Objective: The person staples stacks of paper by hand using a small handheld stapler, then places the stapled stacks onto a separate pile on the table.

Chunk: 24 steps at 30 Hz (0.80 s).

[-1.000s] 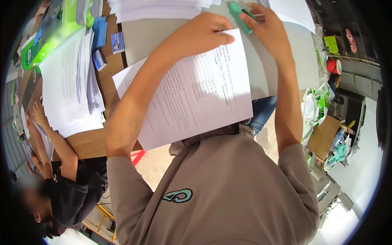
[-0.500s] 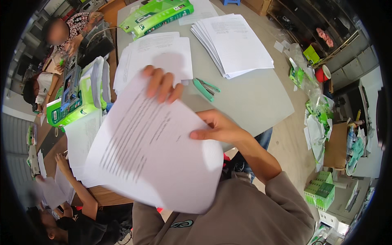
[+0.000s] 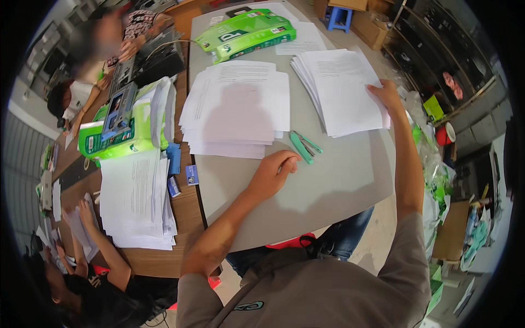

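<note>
My right hand (image 3: pixel 387 97) pinches the right edge of a fanned paper stack (image 3: pixel 347 90), its thumb on the top sheet and its other fingers hidden below. My left hand (image 3: pixel 276 172) rests on the table with curled fingers and nothing visible in them. Just beyond its fingertips lies a teal stapler (image 3: pixel 301 147) with its arms spread apart. To the left of the stapler sits another pile of printed sheets (image 3: pixel 235 120), with a shadow falling across it.
A green paper wrapper (image 3: pixel 249 34) lies at the grey table's (image 3: pixel 339 191) far end. On the adjoining brown table are another paper pile (image 3: pixel 131 199), small blue boxes (image 3: pixel 191 175) and a green pack (image 3: pixel 115 139). Co-workers sit along the left. Wrappers and boxes crowd the right side.
The printed sheet that was in both hands has left them. My right hand has moved out to the right stack; my left has come down beside the stapler. The view has shifted.
</note>
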Each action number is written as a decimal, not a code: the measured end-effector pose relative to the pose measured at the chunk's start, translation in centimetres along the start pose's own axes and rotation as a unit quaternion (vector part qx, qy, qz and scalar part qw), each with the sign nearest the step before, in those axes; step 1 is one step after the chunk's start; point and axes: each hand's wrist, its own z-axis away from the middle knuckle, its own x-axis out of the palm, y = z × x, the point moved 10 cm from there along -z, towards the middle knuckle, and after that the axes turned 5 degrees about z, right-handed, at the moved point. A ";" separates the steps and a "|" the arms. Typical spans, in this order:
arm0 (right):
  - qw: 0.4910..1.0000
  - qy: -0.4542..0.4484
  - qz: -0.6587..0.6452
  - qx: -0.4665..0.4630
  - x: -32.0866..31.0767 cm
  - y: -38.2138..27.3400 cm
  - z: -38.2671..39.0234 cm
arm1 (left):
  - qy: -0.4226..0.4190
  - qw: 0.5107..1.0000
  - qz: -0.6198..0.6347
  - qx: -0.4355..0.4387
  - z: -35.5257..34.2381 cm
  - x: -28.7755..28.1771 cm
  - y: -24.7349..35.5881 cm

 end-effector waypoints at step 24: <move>0.995 -0.060 -0.067 -0.053 25.2 -14.7 10.6 | 0.289 0.797 -0.480 -0.227 -6.0 -25.0 -3.1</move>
